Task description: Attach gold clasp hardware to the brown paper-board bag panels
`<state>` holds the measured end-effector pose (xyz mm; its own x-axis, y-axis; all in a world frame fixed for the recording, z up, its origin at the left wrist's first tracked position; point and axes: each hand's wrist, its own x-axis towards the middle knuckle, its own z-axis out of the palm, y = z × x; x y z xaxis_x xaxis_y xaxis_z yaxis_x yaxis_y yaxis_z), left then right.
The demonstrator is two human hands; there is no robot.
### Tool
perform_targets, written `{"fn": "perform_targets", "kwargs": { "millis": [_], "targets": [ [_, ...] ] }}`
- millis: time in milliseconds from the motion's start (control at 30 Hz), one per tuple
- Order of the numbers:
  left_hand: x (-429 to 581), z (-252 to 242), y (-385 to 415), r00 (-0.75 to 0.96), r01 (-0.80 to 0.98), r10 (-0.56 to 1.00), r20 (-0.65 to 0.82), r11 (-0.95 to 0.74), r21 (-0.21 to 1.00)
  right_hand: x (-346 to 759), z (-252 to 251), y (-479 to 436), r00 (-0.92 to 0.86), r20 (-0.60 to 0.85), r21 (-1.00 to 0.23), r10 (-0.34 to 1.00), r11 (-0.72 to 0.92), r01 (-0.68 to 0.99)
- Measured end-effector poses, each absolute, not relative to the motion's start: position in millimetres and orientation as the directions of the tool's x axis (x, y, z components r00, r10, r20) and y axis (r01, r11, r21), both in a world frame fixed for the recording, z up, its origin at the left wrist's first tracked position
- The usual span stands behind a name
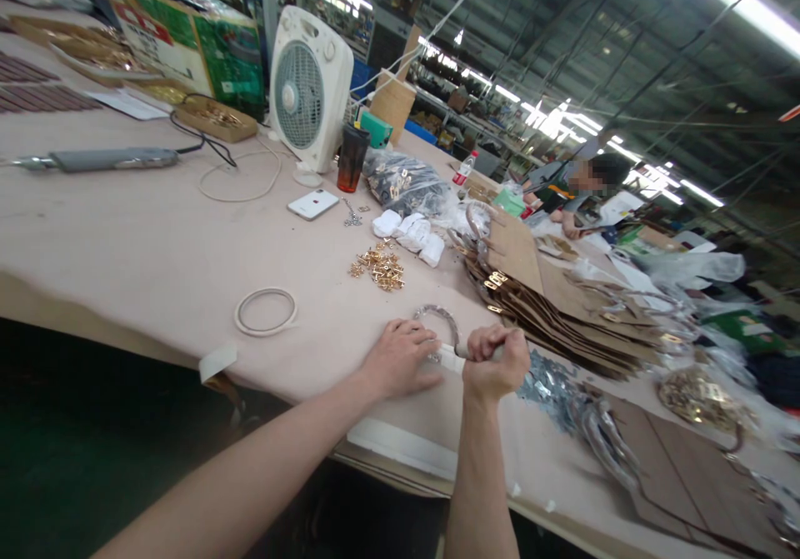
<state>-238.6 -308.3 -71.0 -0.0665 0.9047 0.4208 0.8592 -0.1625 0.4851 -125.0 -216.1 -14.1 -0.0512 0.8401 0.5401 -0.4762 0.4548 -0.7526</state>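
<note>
A curved bag handle [439, 312] in clear wrapping lies on the table in front of me. My left hand [403, 359] bears down on its near end, with thumb and fingers around a small shiny metal fitting [433, 358]. Close by on the right, my right hand [498, 361] is closed in a fist beside the handle's other end. A pale piece shows between its fingers, but most of what it grips is hidden. A short white strip [451, 359] lies between the two hands. Beyond them is a pile of small gold-coloured hardware [380, 266].
Stacked brown bag panels [562, 309] and loose metal pieces [550, 388] lie right; more panels [681, 451] sit nearer. A tape roll [266, 312], phone [313, 204], cup [353, 157], fan [309, 88] and corded grey tool [112, 159] are left. A co-worker [572, 188] sits across.
</note>
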Motion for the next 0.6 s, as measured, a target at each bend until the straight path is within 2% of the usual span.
{"fn": "perform_targets", "kwargs": {
  "millis": [133,200,433,600],
  "targets": [
    [-238.1,-67.0,-308.6,-0.072,0.858,0.904,0.422,-0.16,0.489,-132.4,-34.1,-220.2,-0.155,0.442,-0.859,0.883,0.367,-0.357],
    [-237.8,-65.8,-308.8,-0.08,0.858,0.905,0.417,-0.15,0.49,-132.7,-36.7,-220.7,-0.171,0.416,-0.875,0.893,0.343,-0.341],
    [-238.1,-66.5,-308.7,-0.077,0.861,0.909,0.409,-0.147,0.488,-131.3,-17.7,-221.3,-0.095,0.534,-0.79,0.84,0.456,-0.41],
    [-237.9,-64.8,-308.9,-0.078,0.866,0.911,0.406,-0.14,0.48,-129.7,-36.8,-216.5,-0.218,0.367,-0.912,0.904,0.304,-0.274]
  ]
}}
